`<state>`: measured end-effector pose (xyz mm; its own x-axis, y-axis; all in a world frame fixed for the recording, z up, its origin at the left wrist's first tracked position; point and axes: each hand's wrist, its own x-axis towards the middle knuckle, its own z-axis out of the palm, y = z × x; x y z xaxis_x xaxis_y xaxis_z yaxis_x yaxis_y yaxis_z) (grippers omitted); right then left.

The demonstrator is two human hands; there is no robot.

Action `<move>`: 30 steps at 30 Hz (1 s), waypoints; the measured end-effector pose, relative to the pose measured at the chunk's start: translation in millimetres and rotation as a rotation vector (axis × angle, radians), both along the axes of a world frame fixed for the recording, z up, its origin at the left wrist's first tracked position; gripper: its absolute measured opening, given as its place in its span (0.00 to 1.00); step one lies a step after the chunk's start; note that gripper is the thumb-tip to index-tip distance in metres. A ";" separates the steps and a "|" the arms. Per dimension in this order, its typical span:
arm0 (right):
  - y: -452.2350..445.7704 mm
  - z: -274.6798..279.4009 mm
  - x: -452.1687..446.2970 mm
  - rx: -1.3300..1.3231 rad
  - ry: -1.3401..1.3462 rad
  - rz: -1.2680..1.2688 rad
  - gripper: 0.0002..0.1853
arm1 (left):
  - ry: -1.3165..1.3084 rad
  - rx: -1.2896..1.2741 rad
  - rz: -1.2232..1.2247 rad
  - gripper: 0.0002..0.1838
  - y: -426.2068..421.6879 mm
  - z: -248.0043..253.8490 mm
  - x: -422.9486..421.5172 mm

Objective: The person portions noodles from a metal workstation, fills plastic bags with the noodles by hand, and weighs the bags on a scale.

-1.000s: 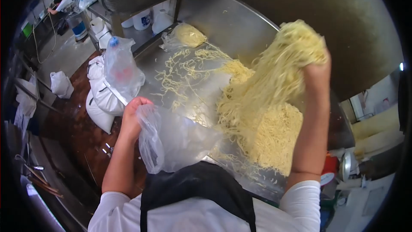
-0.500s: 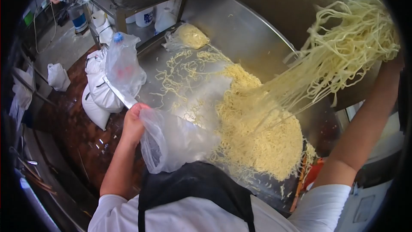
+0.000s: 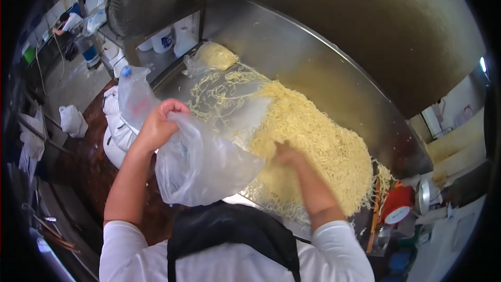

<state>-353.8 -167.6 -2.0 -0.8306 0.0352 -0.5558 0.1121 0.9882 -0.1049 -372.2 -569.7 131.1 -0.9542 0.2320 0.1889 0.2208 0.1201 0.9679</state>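
My left hand (image 3: 163, 125) is closed on the rim of a clear plastic bag (image 3: 209, 164). The bag hangs with its mouth spread toward me and shows no contents. My right hand (image 3: 287, 154) is down at the near left side of a big heap of yellow noodles (image 3: 323, 151). Motion blurs that hand, so its fingers and any grip on noodles do not show clearly. Loose strands lie scattered on the metal table (image 3: 292, 36) left of the heap. A filled bag of noodles (image 3: 219, 56) rests near the table's far left corner.
A large fan (image 3: 141, 2) stands beyond the table's left end. White sacks (image 3: 117, 130) and another plastic bag (image 3: 134, 91) are at the left edge. On the right are a wooden stick (image 3: 373, 219) and a red scale (image 3: 397, 206). Another person (image 3: 70, 21) bends in the far background.
My right hand has come down from the upper right to the heap; the raised bundle of noodles no longer hangs from it. My left hand has lifted slightly, and the bag's mouth is wider.
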 end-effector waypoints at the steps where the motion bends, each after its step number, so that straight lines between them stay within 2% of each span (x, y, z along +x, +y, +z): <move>1: -44.0 20.3 16.4 0.119 0.082 -0.033 0.42 | 0.016 0.001 -0.004 0.03 6.7 9.7 -8.1; 2: -71.1 37.2 28.3 0.236 0.157 -0.070 0.43 | -0.037 0.086 0.014 0.03 14.4 18.7 -17.5; 4: -77.6 29.4 38.1 0.151 0.144 -0.024 0.38 | -0.168 0.250 0.041 0.03 30.5 31.7 -33.6; 5: -75.1 29.5 40.7 0.117 0.150 -0.004 0.35 | -0.162 0.332 -0.043 0.08 33.5 26.4 -50.4; 8: -66.6 16.5 59.9 -0.053 0.314 0.056 0.29 | -0.342 0.486 0.168 0.15 64.3 40.8 -67.9; 9: -63.4 15.1 68.4 -0.115 0.380 0.046 0.28 | -0.365 0.517 0.111 0.19 66.6 39.4 -75.7; 12: -54.3 13.5 89.6 -0.308 0.398 -0.070 0.29 | -0.604 0.706 0.032 0.20 88.9 49.4 -85.4; 13: -50.8 10.6 95.8 -0.350 0.413 -0.082 0.30 | -0.586 0.750 -0.079 0.18 90.8 37.2 -99.9; 14: -47.4 6.2 101.1 -0.391 0.427 -0.090 0.31 | -0.595 0.772 -0.020 0.19 94.7 24.1 -109.0; 16: -37.9 -11.0 110.0 -0.507 0.491 -0.116 0.32 | -0.612 0.814 0.106 0.19 118.0 45.4 -91.0; 17: -29.4 -25.9 112.1 -0.582 0.541 -0.135 0.32 | -0.642 0.798 0.030 0.16 103.6 -5.6 -136.4; 18: -23.8 -32.3 110.1 -0.657 0.590 -0.149 0.31 | -0.626 0.813 0.099 0.14 111.9 -1.1 -137.9; 19: -23.6 -16.2 107.2 -0.763 0.571 -0.202 0.32 | -0.607 0.830 0.170 0.13 130.1 5.8 -134.8; 21: -28.8 42.0 103.1 -0.970 0.520 -0.303 0.35 | -0.540 0.786 0.247 0.11 146.9 5.9 -134.9; 23: -29.3 73.5 94.1 -1.112 0.597 -0.209 0.34 | -0.446 0.661 0.253 0.10 157.8 -10.4 -143.5; 26: -37.3 124.2 83.8 -1.347 0.625 -0.142 0.34 | -0.155 0.458 0.336 0.11 192.6 -10.3 -120.5; 28: -42.7 143.8 76.1 -1.493 0.584 -0.180 0.34 | 0.312 0.193 0.159 0.18 211.2 -27.9 -103.2; 30: -42.0 136.1 57.1 -1.556 0.612 -0.294 0.30 | 0.175 0.415 -0.247 0.19 220.2 0.5 -50.5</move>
